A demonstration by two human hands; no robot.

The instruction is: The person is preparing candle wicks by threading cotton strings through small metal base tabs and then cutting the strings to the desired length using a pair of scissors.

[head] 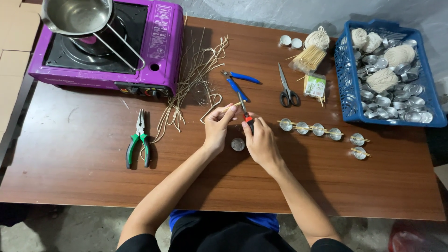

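- Pinching a pale waxed wick strand (223, 108) between thumb and forefinger, left hand (217, 128) holds it up just above the tabletop (74, 163); its fingers are pressed together on the strand.
- Right hand (261, 142) has its fingers wrapped tight round small red-and-black-handled pliers (245, 114), whose nose meets the strand near the left fingertips.
- One empty round metal cup (237, 144) lies on the tabletop between the two hands, touching neither as far as I can see.
- Done so far, judging by the layout: 6 cups w/ thin sticks laid across, to the right. A row of 4 (310, 128) shares long sticks; 2 more (358, 145) sit apart nearer the basket.
- Left, by my reading: quite a lot. Blue basket (343, 79) is full of loose metal cups, too many to count, approx dozens, plus 4 balls of cream string.
- Loose bundle of cut strands (196, 79) lies fanned beside the stove; count not readable.
- Other tools: 1 green-handled pliers (138, 139) at left, 1 blue-handled cutter (235, 80), 1 black-handled scissors (287, 88).
- Also 2 small cups (290, 42) at the back edge, 1 string skein and 1 bundle of wooden sticks (310, 58), 1 small packet (315, 86).
- 1 purple portable stove (161, 42) w/ 1 steel saucepan (77, 16) on it; pan looks empty.
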